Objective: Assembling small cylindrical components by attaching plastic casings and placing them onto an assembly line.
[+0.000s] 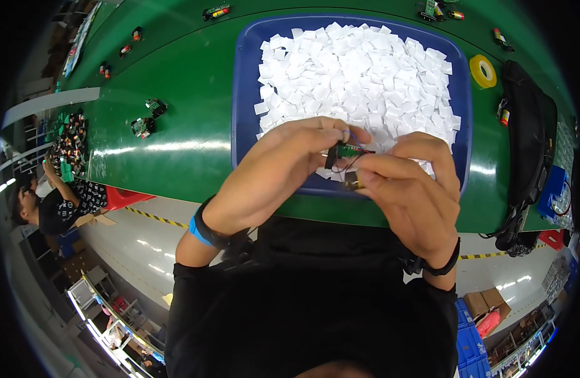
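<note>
Between my two hands, over the near edge of a blue tray (pixel 238 107), is a small green circuit board (pixel 348 151) with thin wires and a black part. My left hand (pixel 296 142) is closed on the board from the left, thumb and fingers pinching it. From the right, my right hand (pixel 419 186) pinches at the wires and the board's right end. A cylindrical, brass-coloured part (pixel 353 181) hangs just below the board, beside my right fingertips. Many small white paper pieces (pixel 359 75) fill the tray behind my hands. My fingers hide part of the board.
Two circuit boards (pixel 149 118) lie on the green table (pixel 176 164) at left. A yellow tape roll (pixel 483 71) and a black bag (pixel 530 126) are at right. More board assemblies (pixel 216 12) lie along the far side. A co-worker (pixel 57 201) sits at far left beside piled parts (pixel 69 148).
</note>
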The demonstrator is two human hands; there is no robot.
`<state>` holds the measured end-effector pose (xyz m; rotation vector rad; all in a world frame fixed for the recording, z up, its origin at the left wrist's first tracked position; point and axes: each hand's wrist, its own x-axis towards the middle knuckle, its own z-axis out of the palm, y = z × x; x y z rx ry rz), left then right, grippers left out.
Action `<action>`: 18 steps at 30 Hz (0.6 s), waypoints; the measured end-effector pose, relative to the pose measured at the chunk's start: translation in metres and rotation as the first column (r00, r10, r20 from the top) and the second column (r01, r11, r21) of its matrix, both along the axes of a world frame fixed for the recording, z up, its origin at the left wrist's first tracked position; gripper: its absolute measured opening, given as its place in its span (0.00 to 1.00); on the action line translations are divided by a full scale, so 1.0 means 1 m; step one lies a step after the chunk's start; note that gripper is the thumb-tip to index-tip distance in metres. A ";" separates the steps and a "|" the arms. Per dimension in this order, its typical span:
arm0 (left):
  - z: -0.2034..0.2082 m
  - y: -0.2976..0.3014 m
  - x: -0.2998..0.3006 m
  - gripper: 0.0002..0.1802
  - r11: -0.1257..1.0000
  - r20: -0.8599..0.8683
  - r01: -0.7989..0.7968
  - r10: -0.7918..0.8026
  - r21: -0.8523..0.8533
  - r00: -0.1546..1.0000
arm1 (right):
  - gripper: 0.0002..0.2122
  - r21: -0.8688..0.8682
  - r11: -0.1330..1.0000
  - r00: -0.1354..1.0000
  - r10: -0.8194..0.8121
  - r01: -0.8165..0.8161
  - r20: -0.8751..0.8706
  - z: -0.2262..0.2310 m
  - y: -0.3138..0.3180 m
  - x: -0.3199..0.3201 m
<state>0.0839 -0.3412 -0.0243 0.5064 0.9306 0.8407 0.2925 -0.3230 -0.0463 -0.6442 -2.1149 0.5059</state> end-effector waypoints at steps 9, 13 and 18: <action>0.004 -0.024 -0.012 0.19 0.961 -0.355 0.238 -0.175 0.141 0.918 | 0.11 0.063 0.995 0.995 -0.081 0.077 0.053 0.005 -0.013 -0.010; -0.001 -0.030 -0.010 0.22 0.949 -0.365 0.181 -0.078 0.258 0.928 | 0.10 0.141 0.986 0.992 -0.098 0.086 0.078 0.004 -0.010 -0.009; 0.001 -0.032 -0.003 0.20 0.935 -0.337 0.106 0.015 0.338 0.941 | 0.12 0.216 0.973 0.992 -0.098 0.080 0.076 0.004 -0.007 -0.011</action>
